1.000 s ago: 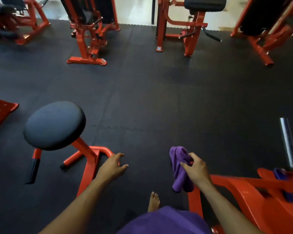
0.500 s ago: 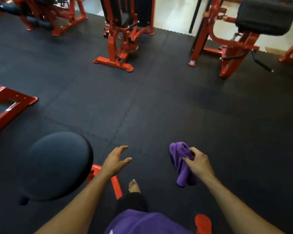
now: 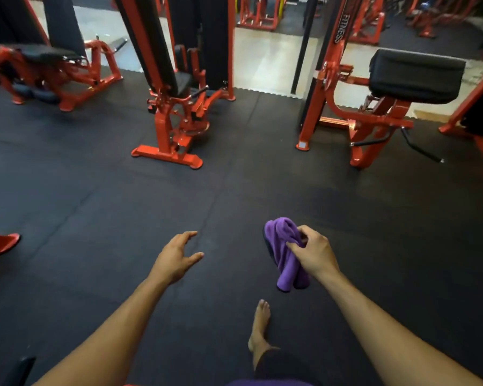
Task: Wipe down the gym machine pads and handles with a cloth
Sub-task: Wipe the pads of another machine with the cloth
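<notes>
A bunched purple cloth (image 3: 282,252) hangs from my right hand (image 3: 313,252), whose fingers curl round its upper part above the black floor. My left hand (image 3: 176,259) is held out in front of me with relaxed, spread fingers and holds nothing. Ahead stand red gym machines: one with a long black back pad (image 3: 154,43) and small seat at centre, and one with a thick black rectangular pad (image 3: 416,75) at the right, with black handles (image 3: 418,147) below it. Both hands are well short of the machines.
Black rubber mat floor (image 3: 123,204) stretches between me and the machines. A further red machine (image 3: 48,71) with dark pads stands at far left, a red frame foot (image 3: 0,245) at the left edge. My bare foot (image 3: 260,327) is on the mat below.
The view has lifted and moved forward; the round black stool and the red frame at lower right have dropped out of view. The machines ahead look nearer. The cloth stays in my right hand.
</notes>
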The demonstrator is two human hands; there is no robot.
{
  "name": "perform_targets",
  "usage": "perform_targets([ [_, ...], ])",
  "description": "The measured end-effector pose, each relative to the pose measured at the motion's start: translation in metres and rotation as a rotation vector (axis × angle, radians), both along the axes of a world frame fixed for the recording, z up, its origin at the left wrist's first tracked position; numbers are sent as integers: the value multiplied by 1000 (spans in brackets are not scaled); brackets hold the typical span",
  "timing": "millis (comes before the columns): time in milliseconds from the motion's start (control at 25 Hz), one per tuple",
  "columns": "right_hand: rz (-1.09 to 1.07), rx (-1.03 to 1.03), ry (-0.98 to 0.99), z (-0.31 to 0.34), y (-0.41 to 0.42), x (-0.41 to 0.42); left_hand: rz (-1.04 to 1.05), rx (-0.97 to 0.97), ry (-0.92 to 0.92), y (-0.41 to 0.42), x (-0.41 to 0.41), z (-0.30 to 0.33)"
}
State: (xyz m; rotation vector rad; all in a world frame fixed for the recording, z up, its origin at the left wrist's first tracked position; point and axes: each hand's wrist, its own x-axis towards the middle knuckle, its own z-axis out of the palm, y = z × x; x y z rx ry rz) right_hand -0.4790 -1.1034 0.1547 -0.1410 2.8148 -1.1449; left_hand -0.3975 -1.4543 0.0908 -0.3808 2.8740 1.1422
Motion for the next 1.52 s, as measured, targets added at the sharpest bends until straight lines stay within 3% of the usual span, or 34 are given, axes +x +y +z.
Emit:
perform_targets([
  [240, -36, -111, 37, -17, -32, -184, -31, -51, -22, -36, -174, 1],
  [400, 41, -70, -13, -12, -74, -297, 64, -36, 30, -80, -268, 15],
  [800, 202, -30, -52, -6, -251, -535, 207, 90, 12, -224, -479, -15],
  [1000, 88, -146, -44, 17, -315, -633, 116, 75, -11, -288, -593, -6],
  [1280, 16, -260, -58, 0, -373, -762, 46, 97, 20, -332, -758, -8],
  [1520, -85, -547, -180, -5, -434, -907, -67, 139, -81, -360, -884, -21],
])
